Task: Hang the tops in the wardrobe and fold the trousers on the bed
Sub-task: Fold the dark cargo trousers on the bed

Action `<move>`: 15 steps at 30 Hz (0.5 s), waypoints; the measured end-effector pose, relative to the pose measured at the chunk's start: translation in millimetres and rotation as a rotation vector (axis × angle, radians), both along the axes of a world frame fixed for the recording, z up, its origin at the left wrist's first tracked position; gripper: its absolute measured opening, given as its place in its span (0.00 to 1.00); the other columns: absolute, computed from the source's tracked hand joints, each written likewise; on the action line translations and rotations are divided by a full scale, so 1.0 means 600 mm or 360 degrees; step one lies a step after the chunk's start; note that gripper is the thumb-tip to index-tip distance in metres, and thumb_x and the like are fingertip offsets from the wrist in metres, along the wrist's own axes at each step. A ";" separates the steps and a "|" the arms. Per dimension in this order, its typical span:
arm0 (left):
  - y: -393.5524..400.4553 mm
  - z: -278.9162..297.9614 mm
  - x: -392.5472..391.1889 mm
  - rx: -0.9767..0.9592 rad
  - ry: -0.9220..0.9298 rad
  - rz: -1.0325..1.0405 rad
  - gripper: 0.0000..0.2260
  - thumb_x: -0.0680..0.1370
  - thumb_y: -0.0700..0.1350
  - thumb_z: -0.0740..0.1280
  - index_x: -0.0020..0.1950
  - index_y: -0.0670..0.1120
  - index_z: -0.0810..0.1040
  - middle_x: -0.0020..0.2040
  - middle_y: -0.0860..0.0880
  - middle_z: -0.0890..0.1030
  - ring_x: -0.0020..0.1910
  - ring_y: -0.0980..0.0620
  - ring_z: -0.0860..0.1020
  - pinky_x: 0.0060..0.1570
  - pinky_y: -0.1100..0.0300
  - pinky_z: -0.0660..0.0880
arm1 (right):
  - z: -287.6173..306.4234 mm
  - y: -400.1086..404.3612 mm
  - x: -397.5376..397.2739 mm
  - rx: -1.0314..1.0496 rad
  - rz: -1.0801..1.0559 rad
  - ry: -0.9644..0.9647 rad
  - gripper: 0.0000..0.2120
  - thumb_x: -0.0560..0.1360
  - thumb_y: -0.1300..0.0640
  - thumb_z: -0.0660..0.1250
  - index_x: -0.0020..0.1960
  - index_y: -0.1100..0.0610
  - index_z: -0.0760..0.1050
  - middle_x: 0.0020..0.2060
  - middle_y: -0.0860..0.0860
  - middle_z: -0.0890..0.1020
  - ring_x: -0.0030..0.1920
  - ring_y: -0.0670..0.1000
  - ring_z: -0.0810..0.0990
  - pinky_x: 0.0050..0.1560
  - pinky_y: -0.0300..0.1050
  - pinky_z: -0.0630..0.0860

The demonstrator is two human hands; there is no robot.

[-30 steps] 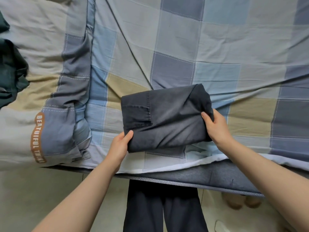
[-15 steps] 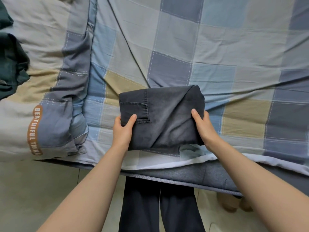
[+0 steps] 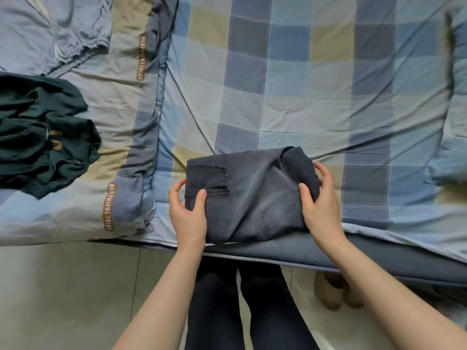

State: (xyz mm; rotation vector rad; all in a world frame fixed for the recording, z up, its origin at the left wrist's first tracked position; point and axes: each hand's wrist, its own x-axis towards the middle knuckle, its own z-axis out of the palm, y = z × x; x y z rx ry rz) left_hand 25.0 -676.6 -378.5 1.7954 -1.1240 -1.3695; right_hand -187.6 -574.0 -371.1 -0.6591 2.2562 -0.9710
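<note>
Charcoal-grey fabric, the folded trousers (image 3: 252,195), lies as a compact rectangle at the near edge of the bed (image 3: 316,79), with a patch pocket facing up at its left end. Your left hand (image 3: 188,213) grips the left end of the bundle: the thumb presses on top just below the pocket, and the fingers (image 3: 177,188) curl around the side edge. Your right hand (image 3: 322,205) grips the right end: the thumb lies on top of the cloth, and the fingers wrap around the bunched corner. Both hands are partly closed on the trousers; neither is flat.

The bed carries a checked sheet in blue, grey and tan. A quilt (image 3: 111,122) of the same pattern, with orange lettered labels, lies bunched along the left side. A dark green top (image 3: 43,137) rests crumpled on the quilt, well apart from the trousers. Your legs, in dark clothing, stand on the pale tiled floor (image 3: 63,294) just beside the bed edge.
</note>
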 end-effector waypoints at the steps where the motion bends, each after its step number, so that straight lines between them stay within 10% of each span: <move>1: 0.004 0.030 -0.002 -0.0082 -0.0032 -0.0046 0.15 0.78 0.41 0.69 0.62 0.53 0.74 0.59 0.58 0.78 0.62 0.57 0.76 0.65 0.54 0.73 | 0.035 0.008 0.000 -0.0031 0.0038 0.0073 0.21 0.79 0.59 0.63 0.71 0.52 0.65 0.62 0.42 0.72 0.61 0.42 0.71 0.61 0.34 0.65; 6: 0.011 0.184 -0.002 -0.0282 -0.0050 -0.0140 0.12 0.79 0.42 0.67 0.62 0.52 0.76 0.61 0.57 0.78 0.65 0.58 0.73 0.68 0.56 0.69 | 0.195 0.042 0.016 -0.0163 -0.0003 0.0165 0.19 0.80 0.58 0.61 0.70 0.50 0.67 0.65 0.42 0.73 0.63 0.39 0.70 0.60 0.22 0.61; 15: 0.006 0.364 0.044 -0.0405 0.0050 -0.0374 0.11 0.79 0.46 0.67 0.62 0.52 0.77 0.58 0.57 0.79 0.57 0.59 0.78 0.58 0.59 0.76 | 0.364 0.103 0.106 -0.0327 -0.0396 0.0121 0.16 0.80 0.56 0.61 0.68 0.49 0.70 0.63 0.43 0.75 0.64 0.39 0.71 0.66 0.36 0.67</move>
